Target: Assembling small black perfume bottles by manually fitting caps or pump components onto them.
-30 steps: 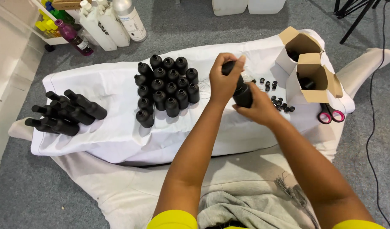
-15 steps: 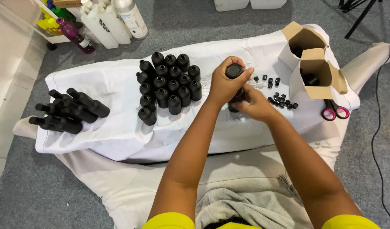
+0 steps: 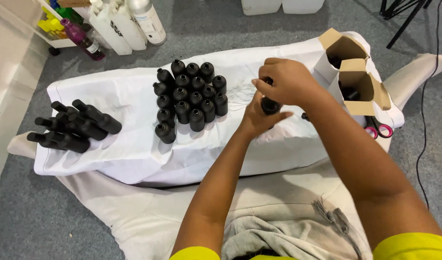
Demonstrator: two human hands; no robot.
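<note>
My left hand point(image 3: 257, 118) grips a small black bottle point(image 3: 269, 105) from below and holds it upright over the white cloth point(image 3: 125, 91). My right hand point(image 3: 287, 82) is closed over the bottle's top, which hides the cap. Just left of my hands stands a tight cluster of several capped black bottles point(image 3: 189, 98). One loose black cap point(image 3: 305, 116) shows beside my right wrist.
A pile of black bottles point(image 3: 72, 126) lies on its side at the cloth's left end. Two open cardboard boxes point(image 3: 356, 72) stand at the right, with pink-handled scissors point(image 3: 378, 129) beneath them. White jugs and coloured bottles point(image 3: 115, 26) stand at the top left.
My hands have swapped places on the bottle: the right hand now covers the top and the left hand holds it from below. The bottle sits a little farther right.
</note>
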